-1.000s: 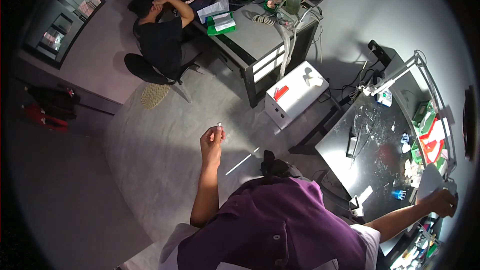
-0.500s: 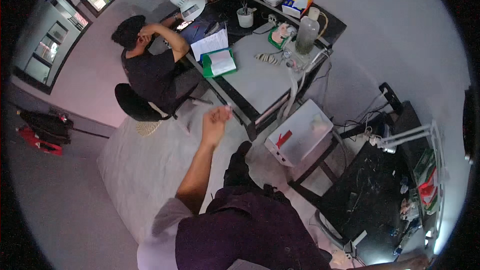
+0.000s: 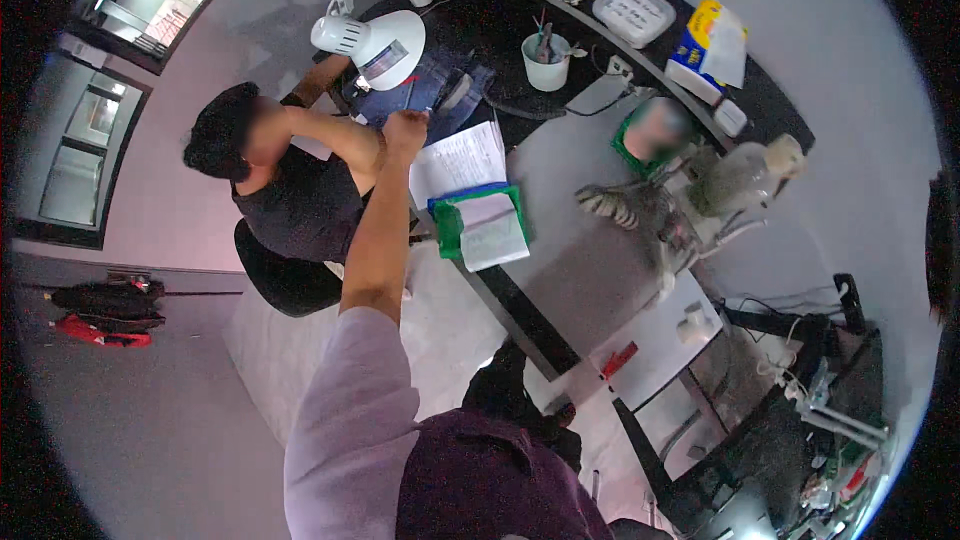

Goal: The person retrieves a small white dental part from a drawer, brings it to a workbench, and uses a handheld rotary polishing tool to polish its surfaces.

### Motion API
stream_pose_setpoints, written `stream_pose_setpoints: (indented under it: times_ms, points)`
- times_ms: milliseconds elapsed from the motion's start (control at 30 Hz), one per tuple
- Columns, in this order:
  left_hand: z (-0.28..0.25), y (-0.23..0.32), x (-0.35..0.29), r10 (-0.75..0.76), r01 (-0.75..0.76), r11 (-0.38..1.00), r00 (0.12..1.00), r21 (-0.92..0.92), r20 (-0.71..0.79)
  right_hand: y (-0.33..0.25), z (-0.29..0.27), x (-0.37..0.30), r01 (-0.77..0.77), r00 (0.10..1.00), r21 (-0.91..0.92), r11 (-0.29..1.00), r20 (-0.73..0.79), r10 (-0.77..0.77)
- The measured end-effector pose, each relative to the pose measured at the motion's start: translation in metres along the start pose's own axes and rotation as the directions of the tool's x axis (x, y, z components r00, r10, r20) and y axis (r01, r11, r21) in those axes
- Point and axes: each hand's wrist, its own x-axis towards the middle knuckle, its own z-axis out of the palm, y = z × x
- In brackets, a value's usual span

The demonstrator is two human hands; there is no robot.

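Note:
My left hand (image 3: 405,132) reaches far forward over the desk, beside the seated person's bent arm. Its fingers are pinched together, and whatever sits between them is too small to make out. Right of the hand lie papers with handwriting (image 3: 460,164). Nearer to me, a green folder (image 3: 450,230) carries a white sheet. Just beyond my fingers are dark blue cloth pieces (image 3: 425,90) under a white desk lamp (image 3: 385,50). My right hand is out of view.
A person in black (image 3: 300,180) sits at the desk's left side. On the desk stand a white cup of tools (image 3: 546,62) and a clear bottle (image 3: 735,180). A white box (image 3: 665,335) stands by the near end; a second black workbench (image 3: 720,460) is at lower right.
My left arm has stretched forward, from above the floor to over the desk by the seated person. I have come closer to the desk. A hand at the lower right edge has left view.

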Motion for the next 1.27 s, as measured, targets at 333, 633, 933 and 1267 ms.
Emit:
stream_pose_setpoints:
  times_ms: [333,633,933,1267]
  points:
    - [0.025,-0.029,0.084,-0.248,0.222,0.93,0.967,0.292,0.054,-0.053,0.018,0.005,0.075,0.994,-0.018,0.997,0.08,-0.073]
    - [0.055,-0.019,0.099,-0.29,0.121,0.832,0.926,0.542,0.24,-0.069,-0.019,0.036,0.156,0.987,-0.102,0.982,0.052,-0.151]
    - [0.011,0.039,0.014,0.064,-0.078,0.973,0.995,0.218,0.072,-0.062,-0.041,0.045,0.269,0.963,-0.139,0.953,0.009,-0.27]
    - [-0.196,0.06,-0.429,0.001,0.207,0.642,0.963,-0.738,0.271,-0.295,-0.094,-0.139,-0.853,0.222,0.404,0.33,0.853,-0.472]
